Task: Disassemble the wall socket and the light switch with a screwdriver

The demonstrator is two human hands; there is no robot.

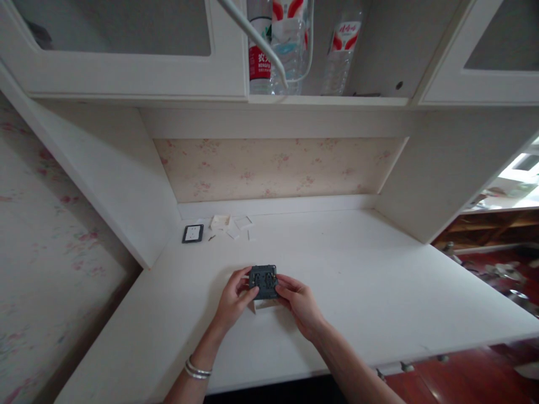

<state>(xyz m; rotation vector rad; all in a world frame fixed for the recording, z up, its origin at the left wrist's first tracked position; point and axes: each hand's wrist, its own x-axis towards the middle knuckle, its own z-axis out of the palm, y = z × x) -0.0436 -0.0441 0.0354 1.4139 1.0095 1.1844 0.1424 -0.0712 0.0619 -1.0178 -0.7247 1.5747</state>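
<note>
A dark grey, squarish switch module [264,282] with two rocker mechanisms on its face is held between both hands over the white desk. My left hand [236,294] grips its left edge, thumb on the lower left corner and fingers behind. On the right edge, my right hand [298,300] pinches it with the thumb near the lower right corner. Just below and partly hidden by the module is a white box-like piece [264,304]; whether the module touches it I cannot tell.
A dark-framed socket plate [192,233] lies at the desk's back left. Beside it are a cream plastic box [220,222], a thin square frame [243,223] and small pieces. Overhead, plastic bottles [343,50] stand in a cabinet, with a white curved bar [252,35] in front. White panels flank the desk [357,280].
</note>
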